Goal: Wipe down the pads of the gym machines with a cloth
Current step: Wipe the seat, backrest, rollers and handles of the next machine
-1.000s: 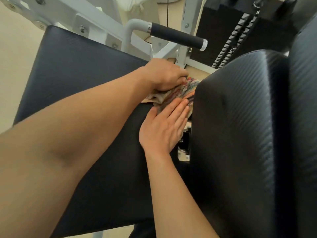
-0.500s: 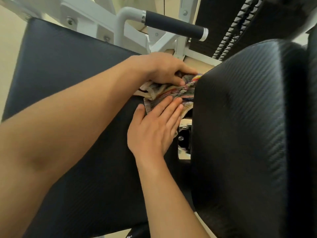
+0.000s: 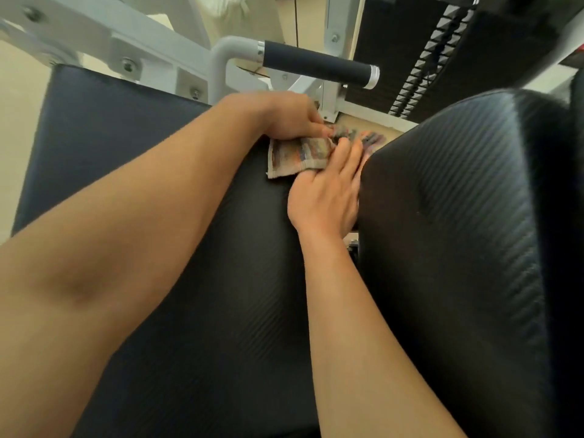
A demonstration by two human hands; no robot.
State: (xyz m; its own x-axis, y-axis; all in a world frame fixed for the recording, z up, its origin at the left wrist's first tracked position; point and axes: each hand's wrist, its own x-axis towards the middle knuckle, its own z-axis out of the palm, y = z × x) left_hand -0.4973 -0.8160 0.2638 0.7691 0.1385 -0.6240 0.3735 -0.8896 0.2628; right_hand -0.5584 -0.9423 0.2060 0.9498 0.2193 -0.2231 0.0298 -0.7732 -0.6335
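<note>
A multicoloured striped cloth (image 3: 298,156) lies bunched at the far right edge of the flat black seat pad (image 3: 126,137), in the gap next to the raised black back pad (image 3: 458,216). My left hand (image 3: 284,116) reaches across the seat pad and pinches the cloth's far edge with closed fingers. My right hand (image 3: 325,191) lies flat, fingers together, its fingertips pressing on the near right part of the cloth, against the back pad's side. The cloth's far end is blurred behind the fingers.
A white machine frame (image 3: 142,42) runs along the far side of the seat pad. A black foam handle (image 3: 316,63) sticks out to the right above the hands. A black weight stack (image 3: 420,74) stands at the back right. Beige floor shows on the left.
The cloth now shows more of a flat folded patch to the left of my right hand. My right hand has slid a little further forward along the back pad. My left hand stays on the cloth.
</note>
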